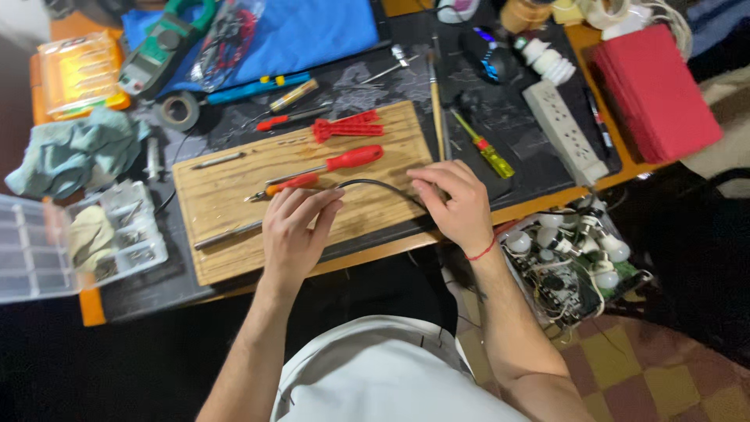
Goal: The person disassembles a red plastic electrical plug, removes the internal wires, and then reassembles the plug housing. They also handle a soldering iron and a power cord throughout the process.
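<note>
a: what do the hands have, closest to the body?
b: the left hand and the right hand both hold a thin black cable that arches between them. the left fingers are pinched narrow on one end, and the right fingers are curled over the other end.
a: where does the cable sit?
b: over the near right part of a wooden board that lies on the table.
a: and just beyond the fingers?
b: an orange-handled tool lies just beside the left fingertips, with a red-handled screwdriver above it. a long metal rod lies to the left of the left hand.
a: further back?
b: a red plastic tool sits at the far edge of the board. a yellow-handled screwdriver lies to the right of the board, and beyond it a white power strip.
a: at the very back?
b: a roll of black tape, a green clamp meter and a blue cloth.
a: off to the sides?
b: a clear parts box at left, a box of white bulbs low at right.
</note>
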